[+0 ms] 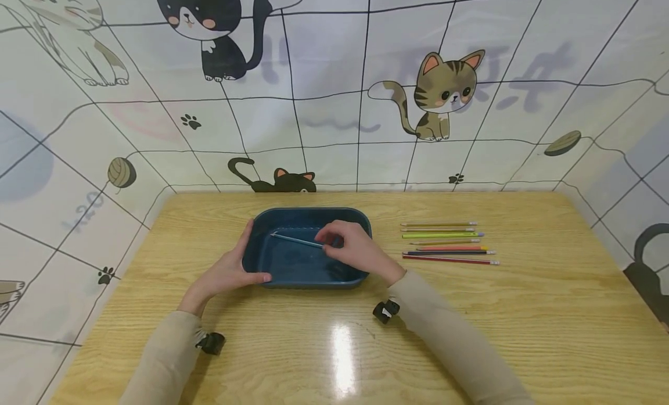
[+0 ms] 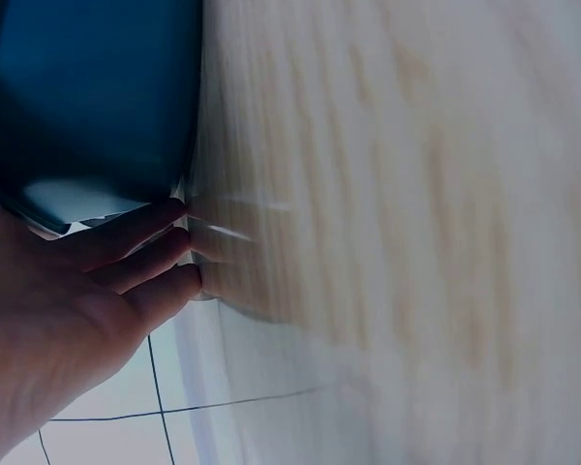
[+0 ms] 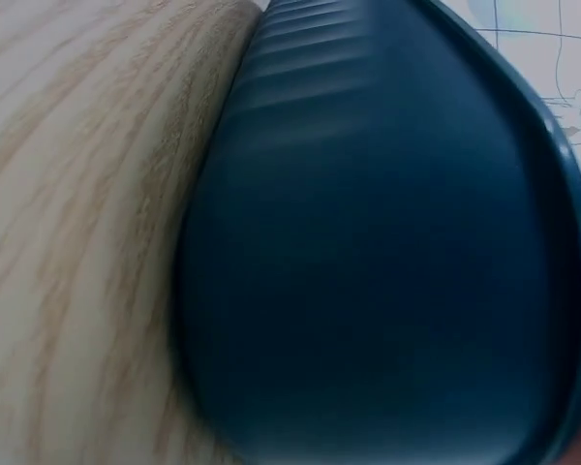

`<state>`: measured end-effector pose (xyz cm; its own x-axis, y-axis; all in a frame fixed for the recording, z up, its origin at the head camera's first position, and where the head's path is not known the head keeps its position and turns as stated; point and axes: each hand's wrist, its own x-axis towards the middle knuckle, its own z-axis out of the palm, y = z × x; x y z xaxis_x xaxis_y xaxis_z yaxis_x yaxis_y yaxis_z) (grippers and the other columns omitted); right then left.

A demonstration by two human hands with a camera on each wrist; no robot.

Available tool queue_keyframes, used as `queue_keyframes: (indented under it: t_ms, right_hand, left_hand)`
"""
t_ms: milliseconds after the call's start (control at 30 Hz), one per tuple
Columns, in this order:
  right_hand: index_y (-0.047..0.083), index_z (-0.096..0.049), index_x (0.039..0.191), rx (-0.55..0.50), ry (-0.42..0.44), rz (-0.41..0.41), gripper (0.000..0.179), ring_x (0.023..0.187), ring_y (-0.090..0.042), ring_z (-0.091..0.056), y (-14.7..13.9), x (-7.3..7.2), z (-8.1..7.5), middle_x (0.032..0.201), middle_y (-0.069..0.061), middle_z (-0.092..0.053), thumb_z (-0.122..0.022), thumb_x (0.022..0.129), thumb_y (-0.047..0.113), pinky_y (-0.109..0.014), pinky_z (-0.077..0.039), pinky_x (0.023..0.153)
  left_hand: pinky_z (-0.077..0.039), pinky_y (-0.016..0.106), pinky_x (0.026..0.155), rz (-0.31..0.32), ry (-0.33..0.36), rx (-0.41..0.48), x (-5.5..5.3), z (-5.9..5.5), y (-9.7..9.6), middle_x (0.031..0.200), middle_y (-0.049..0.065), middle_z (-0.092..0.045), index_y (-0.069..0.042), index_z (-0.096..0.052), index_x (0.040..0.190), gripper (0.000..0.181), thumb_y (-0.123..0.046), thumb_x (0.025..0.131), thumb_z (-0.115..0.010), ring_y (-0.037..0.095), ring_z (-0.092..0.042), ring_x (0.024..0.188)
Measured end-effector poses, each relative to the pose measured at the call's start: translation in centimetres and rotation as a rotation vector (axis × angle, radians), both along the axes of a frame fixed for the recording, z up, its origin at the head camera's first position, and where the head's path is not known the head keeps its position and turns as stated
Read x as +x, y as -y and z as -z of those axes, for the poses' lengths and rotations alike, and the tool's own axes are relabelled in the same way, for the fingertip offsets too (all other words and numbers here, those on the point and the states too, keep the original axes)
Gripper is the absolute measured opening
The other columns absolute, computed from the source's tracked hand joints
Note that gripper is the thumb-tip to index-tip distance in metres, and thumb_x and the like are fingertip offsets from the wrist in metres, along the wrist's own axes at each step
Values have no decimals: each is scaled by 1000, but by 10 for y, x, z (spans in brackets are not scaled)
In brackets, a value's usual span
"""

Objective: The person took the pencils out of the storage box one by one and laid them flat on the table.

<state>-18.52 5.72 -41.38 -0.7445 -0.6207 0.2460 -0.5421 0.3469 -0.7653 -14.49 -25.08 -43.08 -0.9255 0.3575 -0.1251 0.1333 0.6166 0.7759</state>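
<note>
A dark blue rectangular tray [image 1: 308, 284] stands on the wooden table. My left hand [image 1: 227, 271] holds its left end, the thumb at the front rim and the fingers along the outer side; in the left wrist view these fingers [image 2: 160, 295] lie against the tray's outside, close to the tabletop. Inside the tray is a light blue pencil [image 1: 297, 240], its tip pointing left. My right hand [image 1: 358, 248] reaches over the tray's right end and pinches the pencil's other end between thumb and fingers. The tray wall [image 3: 368, 242] blocks the right fingers in the right wrist view.
To the right of the tray several pencils lie in a loose row, among them a yellow-green pencil [image 1: 441, 236], a black pencil [image 1: 446, 253] and a dark red pencil [image 1: 449, 258]. A cat-patterned curtain [image 1: 329, 120] hangs behind the table [image 1: 292, 347].
</note>
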Motion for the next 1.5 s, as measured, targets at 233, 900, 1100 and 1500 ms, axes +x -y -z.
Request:
queue_keyframes:
  t_ms: [233, 900, 1100, 1500]
  right_hand:
    - [5, -68, 105, 60, 23, 1, 17, 86, -14, -59, 12, -7, 3, 99, -3, -65, -65, 89, 2, -27, -48, 73]
    - [5, -65, 113, 234, 158, 3, 27, 89, -17, -58, 25, -26, 12, 96, -3, -63, -67, 86, 0, -28, -48, 77]
    - [4, -63, 117, 304, 112, -8, 32, 94, -21, -59, 27, -26, 14, 100, -7, -64, -67, 85, -3, -32, -48, 83]
    - [4, -60, 122, 424, 80, -5, 40, 94, -22, -58, 29, -25, 17, 102, -9, -60, -66, 85, -7, -33, -48, 83]
  left_hand:
    - [-21, 60, 107, 20, -20, 13, -1, 2, 1, 156, 27, -2, -21, 15, 154, 128, -33, 74, -84, 48, -16, 138]
    - [-20, 61, 107, 28, -14, 24, -1, 2, 0, 157, 26, 0, -21, 16, 154, 126, -33, 76, -83, 48, -15, 139]
    - [-19, 61, 107, 29, -12, 29, -1, 2, 0, 157, 24, 2, -22, 16, 153, 126, -32, 76, -83, 47, -13, 140]
    - [-18, 62, 107, 25, 6, 44, -1, 3, 1, 158, 23, 4, -24, 16, 153, 125, -31, 77, -83, 47, -11, 140]
